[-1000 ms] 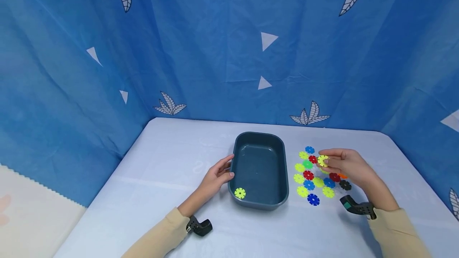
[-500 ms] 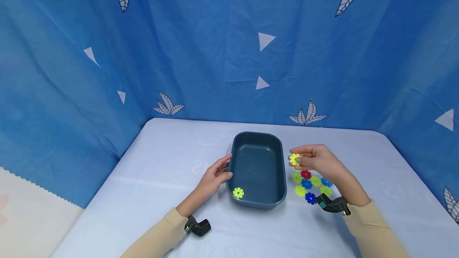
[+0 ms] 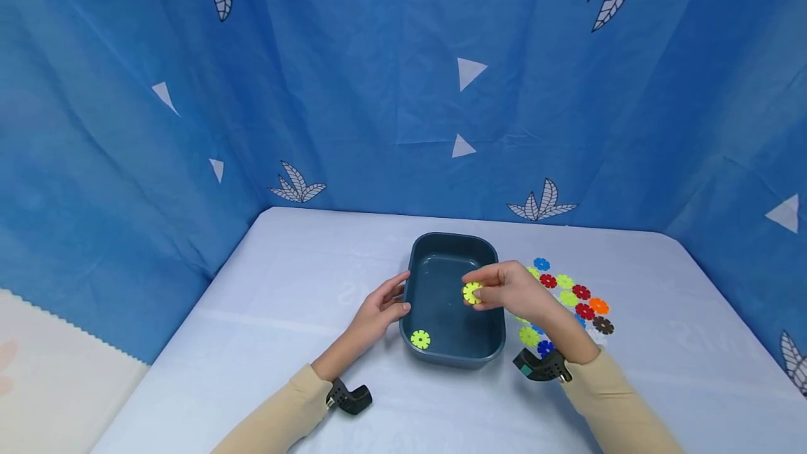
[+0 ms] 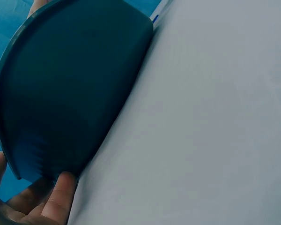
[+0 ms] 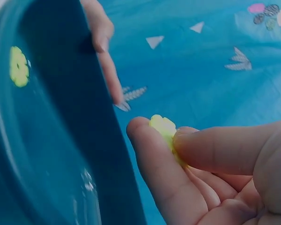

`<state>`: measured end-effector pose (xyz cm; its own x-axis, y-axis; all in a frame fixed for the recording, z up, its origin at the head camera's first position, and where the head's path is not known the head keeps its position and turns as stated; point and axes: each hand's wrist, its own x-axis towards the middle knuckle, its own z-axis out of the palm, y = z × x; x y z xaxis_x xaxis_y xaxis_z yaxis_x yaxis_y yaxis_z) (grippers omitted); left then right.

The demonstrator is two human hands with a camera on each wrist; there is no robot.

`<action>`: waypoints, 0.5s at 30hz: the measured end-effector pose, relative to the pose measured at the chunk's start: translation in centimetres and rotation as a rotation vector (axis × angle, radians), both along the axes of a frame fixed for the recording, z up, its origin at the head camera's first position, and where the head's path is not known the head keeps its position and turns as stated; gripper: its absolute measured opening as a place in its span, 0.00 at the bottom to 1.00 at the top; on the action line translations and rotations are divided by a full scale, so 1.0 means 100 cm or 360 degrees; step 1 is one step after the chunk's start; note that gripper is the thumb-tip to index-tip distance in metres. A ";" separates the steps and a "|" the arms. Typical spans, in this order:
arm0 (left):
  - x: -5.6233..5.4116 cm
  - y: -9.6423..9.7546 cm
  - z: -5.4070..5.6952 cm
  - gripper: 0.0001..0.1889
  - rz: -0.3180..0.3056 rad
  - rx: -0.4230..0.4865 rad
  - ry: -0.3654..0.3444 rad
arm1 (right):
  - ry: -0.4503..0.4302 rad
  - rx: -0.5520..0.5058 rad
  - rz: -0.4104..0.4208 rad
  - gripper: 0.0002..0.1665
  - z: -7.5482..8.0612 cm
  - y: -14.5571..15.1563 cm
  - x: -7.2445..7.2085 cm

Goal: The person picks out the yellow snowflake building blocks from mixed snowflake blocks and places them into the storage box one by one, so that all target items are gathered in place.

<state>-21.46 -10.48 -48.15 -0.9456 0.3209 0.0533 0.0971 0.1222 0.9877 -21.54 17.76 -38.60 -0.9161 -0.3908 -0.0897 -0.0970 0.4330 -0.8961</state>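
Note:
My right hand pinches a yellow notched plastic disc between thumb and fingers, over the right half of a dark blue-grey plastic basin. In the right wrist view this disc stands edge-on between the fingertips. Another yellow notched disc lies inside the basin at its near left corner. Along the left side of the basin rests my left hand, fingers loosely extended and fingertips against the outer wall. The left wrist view shows a fingertip right at that wall.
Several notched discs in different colours lie right of the basin, among them an orange disc and a brown disc; my right arm hides some. A white cloth covers the table. Behind it hangs a blue patterned curtain.
My right hand has moved left with the yellow disc, from above the scattered discs to over the basin. The left hand and the basin stay in place.

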 end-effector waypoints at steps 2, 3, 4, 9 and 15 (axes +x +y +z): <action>0.000 0.000 0.000 0.33 -0.0010 0.0000 -0.0001 | 0.0005 -0.0006 0.0038 0.20 -0.004 -0.007 0.000; 0.000 0.000 0.000 0.33 -0.0016 0.0002 -0.0001 | 0.0003 -0.0009 0.0060 0.20 -0.005 -0.011 0.001; 0.000 0.000 0.000 0.33 -0.0021 0.0003 -0.0002 | -0.0004 -0.0013 0.0076 0.20 -0.006 -0.014 0.001; 0.000 0.000 0.001 0.33 -0.0024 0.0005 -0.0007 | -0.0024 -0.0020 0.0155 0.18 -0.011 -0.030 -0.001; 0.000 0.000 0.001 0.32 -0.0020 0.0000 -0.0005 | -0.0082 -0.0021 0.0178 0.16 -0.015 -0.044 -0.002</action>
